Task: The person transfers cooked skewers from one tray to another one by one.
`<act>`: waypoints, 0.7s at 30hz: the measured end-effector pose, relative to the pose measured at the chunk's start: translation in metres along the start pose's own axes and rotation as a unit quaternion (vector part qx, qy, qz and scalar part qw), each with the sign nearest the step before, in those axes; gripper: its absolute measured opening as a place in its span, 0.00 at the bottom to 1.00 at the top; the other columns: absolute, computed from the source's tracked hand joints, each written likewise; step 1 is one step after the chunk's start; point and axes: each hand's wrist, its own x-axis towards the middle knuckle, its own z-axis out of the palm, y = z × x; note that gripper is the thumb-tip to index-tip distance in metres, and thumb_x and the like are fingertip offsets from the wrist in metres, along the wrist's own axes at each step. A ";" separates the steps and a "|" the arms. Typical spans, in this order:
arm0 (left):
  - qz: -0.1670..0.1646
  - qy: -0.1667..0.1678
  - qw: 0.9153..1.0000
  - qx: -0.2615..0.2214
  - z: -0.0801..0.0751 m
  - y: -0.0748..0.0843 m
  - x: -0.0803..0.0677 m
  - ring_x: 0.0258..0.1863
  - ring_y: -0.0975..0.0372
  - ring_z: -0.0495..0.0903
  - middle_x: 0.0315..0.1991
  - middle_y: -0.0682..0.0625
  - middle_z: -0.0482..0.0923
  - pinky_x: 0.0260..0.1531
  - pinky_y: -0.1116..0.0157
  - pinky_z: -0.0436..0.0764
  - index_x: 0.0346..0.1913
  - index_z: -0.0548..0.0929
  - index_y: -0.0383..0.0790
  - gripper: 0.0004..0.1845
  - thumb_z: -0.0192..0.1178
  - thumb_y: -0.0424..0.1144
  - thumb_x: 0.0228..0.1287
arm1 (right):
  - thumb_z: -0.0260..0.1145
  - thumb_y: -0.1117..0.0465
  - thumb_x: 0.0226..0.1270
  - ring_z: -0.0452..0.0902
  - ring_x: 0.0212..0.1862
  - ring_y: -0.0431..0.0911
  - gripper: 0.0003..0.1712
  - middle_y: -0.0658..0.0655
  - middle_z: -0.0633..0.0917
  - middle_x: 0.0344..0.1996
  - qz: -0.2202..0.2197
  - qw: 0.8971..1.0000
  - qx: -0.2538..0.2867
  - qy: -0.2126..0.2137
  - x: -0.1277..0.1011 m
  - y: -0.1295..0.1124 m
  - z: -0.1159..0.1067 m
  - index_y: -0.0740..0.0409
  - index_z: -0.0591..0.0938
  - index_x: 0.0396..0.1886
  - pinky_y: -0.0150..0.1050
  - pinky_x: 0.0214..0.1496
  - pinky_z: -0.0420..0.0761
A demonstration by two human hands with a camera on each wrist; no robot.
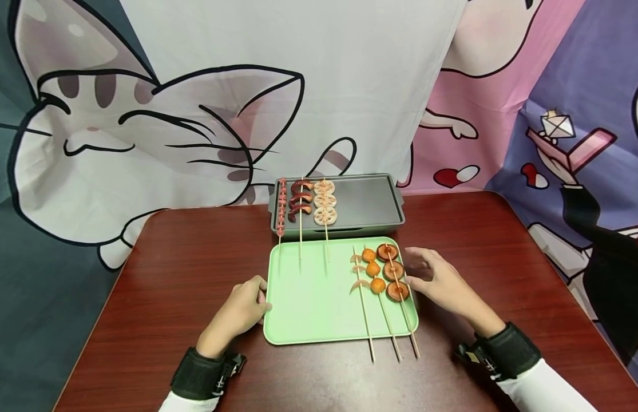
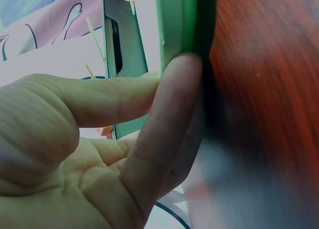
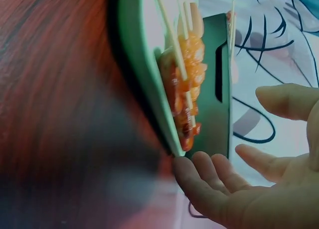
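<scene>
A light green tray [image 1: 313, 297] lies in the middle of a dark red table, and a grey grill pan [image 1: 370, 206] stands just behind it. My left hand [image 1: 257, 300] rests at the tray's left edge; in the left wrist view its fingers [image 2: 167, 114] lie fairly straight against the green rim [image 2: 174, 20]. My right hand [image 1: 416, 272] sits at the tray's right edge with relaxed fingers [image 3: 199, 176] touching the rim [image 3: 132, 50] and holding nothing. Closest to it are a mushroom skewer [image 1: 393, 272], an orange ball skewer [image 1: 373, 269] and a pale skewer [image 1: 359, 274].
On the grill's left part lie a sausage skewer [image 1: 281, 209], a dark red meat skewer [image 1: 300, 200] and a lotus root skewer [image 1: 325, 201], their sticks reaching over the tray. A cartoon cloth hangs behind the table [image 1: 504, 240].
</scene>
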 end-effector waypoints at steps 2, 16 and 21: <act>0.000 0.000 1.000 0.001 0.000 0.000 0.000 0.17 0.61 0.78 0.26 0.48 0.75 0.26 0.65 0.76 0.52 0.76 0.28 0.15 0.66 0.25 0.65 | 0.72 0.65 0.67 0.82 0.59 0.62 0.33 0.68 0.78 0.64 0.015 1.000 0.005 -0.003 0.001 0.005 0.001 0.64 0.73 0.70 0.53 0.56 0.84; 0.002 0.003 1.000 0.004 0.000 -0.001 0.000 0.18 0.62 0.78 0.27 0.48 0.75 0.26 0.65 0.76 0.51 0.76 0.28 0.15 0.67 0.25 0.65 | 0.63 0.70 0.72 0.83 0.42 0.43 0.24 0.65 0.83 0.44 0.143 0.959 0.218 -0.109 0.022 0.031 0.002 0.82 0.71 0.61 0.38 0.45 0.89; 0.002 0.001 1.000 0.006 0.000 -0.001 0.000 0.18 0.62 0.78 0.27 0.48 0.75 0.26 0.65 0.75 0.52 0.76 0.28 0.15 0.67 0.25 0.65 | 0.63 0.70 0.72 0.84 0.37 0.41 0.19 0.62 0.85 0.40 0.153 0.956 0.218 -0.126 0.028 0.034 0.002 0.83 0.75 0.55 0.36 0.42 0.89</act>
